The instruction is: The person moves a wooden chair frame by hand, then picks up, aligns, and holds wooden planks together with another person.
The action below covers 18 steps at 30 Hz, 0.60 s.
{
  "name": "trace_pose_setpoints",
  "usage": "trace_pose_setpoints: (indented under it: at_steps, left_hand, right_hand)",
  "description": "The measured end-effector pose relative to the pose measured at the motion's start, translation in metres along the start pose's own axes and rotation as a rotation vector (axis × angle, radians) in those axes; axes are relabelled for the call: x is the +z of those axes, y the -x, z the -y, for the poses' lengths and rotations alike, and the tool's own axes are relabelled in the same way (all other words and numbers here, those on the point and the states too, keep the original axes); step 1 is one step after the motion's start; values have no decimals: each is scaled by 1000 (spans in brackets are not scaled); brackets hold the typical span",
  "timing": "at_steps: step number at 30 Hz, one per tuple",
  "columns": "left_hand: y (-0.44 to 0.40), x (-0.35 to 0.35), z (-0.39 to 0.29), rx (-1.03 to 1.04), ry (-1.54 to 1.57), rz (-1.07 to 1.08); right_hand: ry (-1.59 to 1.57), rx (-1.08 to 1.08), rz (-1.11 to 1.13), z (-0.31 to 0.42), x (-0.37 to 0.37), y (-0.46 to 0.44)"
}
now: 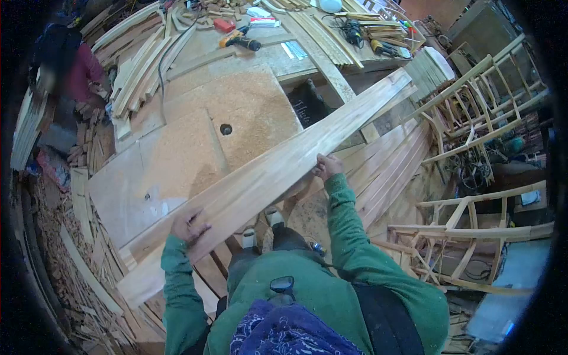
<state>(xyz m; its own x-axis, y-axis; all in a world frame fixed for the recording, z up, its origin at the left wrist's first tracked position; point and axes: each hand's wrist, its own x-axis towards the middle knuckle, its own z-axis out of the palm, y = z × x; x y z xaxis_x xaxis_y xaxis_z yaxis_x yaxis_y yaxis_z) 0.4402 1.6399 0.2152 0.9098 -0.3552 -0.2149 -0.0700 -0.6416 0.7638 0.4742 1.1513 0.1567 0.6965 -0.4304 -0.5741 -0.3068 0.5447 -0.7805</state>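
A long, pale wooden board (278, 171) runs diagonally across the view in front of my body, from lower left to upper right. My right hand (327, 167) grips its near edge around the middle, thumb on top and the other fingers hidden underneath. Nearer the lower-left end, my left hand (190, 228) is bent over the board with its fingers curled on the upper face. A second strip of wood (142, 244) shows along the far side at the lower left. Beneath the board lies a worktable (254, 106) covered in sawdust, with a round dark hole.
An orange and black cordless drill (239, 40) lies on the far bench by a red object (224, 25). Curved wooden pieces (145, 71) are stacked at upper left, near another person (83, 71). Wooden chair frames (473, 236) stand at right; stacked planks (393, 165) lie beside me.
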Motion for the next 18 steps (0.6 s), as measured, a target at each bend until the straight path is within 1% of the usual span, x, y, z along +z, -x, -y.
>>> trace_pose_setpoints:
  at_steps: [1, 2, 5, 6, 8, 12, 14, 15, 17, 18]
  left_hand:
    - [-6, -10, -6, -11, 10, 24]
    - [-9, -17, -7, -18, 19, 47]
    - [-19, -21, 26, 102, 31, 17]
    - [-23, -23, 32, 104, 5, 14]
    - [-23, -28, 45, 97, -49, 4]
    - [-30, -29, 47, 88, -103, -5]
    - [-39, -29, 31, -5, -83, 46]
    - [-41, -29, 27, -49, -74, 73]
    - [-42, -24, 45, 55, -191, 8]
    - [-42, -22, 51, 107, -249, -21]
  right_hand:
    - [-18, 13, -1, 0, 5, 0]
    - [-52, -4, 101, -6, -2, -10]
    - [-4, -53, 140, -20, -8, -22]
    - [2, -57, 127, -19, -6, -15]
    - [18, -56, 109, -20, 5, 6]
    - [-23, 27, 104, -21, 5, 8]
    - [-12, 32, 104, -17, 0, -4]
    - [61, 38, 117, -16, -7, -14]
    - [208, 47, 142, -10, -21, -34]
    - [325, 46, 65, -7, -24, -38]
